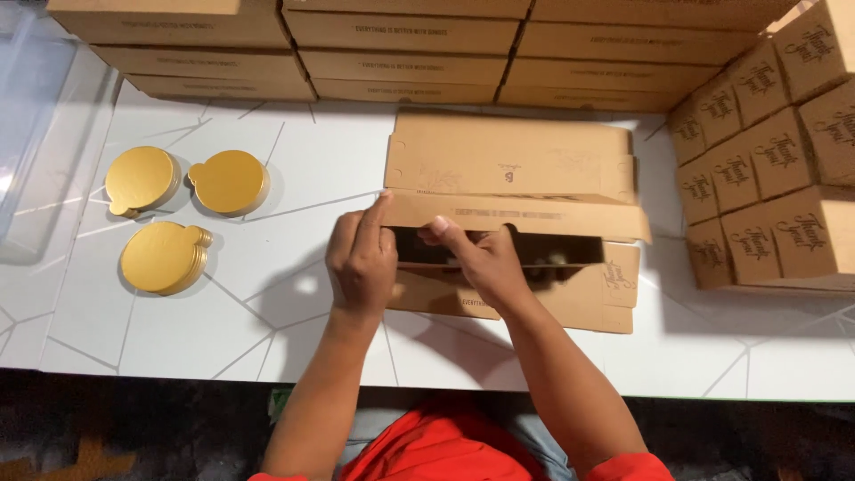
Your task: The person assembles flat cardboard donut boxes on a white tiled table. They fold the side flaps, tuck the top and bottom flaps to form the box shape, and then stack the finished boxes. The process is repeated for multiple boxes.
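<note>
A flat brown cardboard box (512,165) lies partly folded on the white table (223,330), its dark inside showing as a long slot. My left hand (361,258) grips the left end of the raised front flap (534,216), fingers over its edge. My right hand (476,258) pinches the same flap just to the right, thumb on top, fingers reaching into the dark opening.
Three stacks of round gold cake boards (142,178) (229,181) (165,256) lie at the left. Piles of flat brown boxes (401,44) line the far edge. Small folded brown boxes (770,187) are stacked at the right. A clear plastic bin (36,116) stands far left.
</note>
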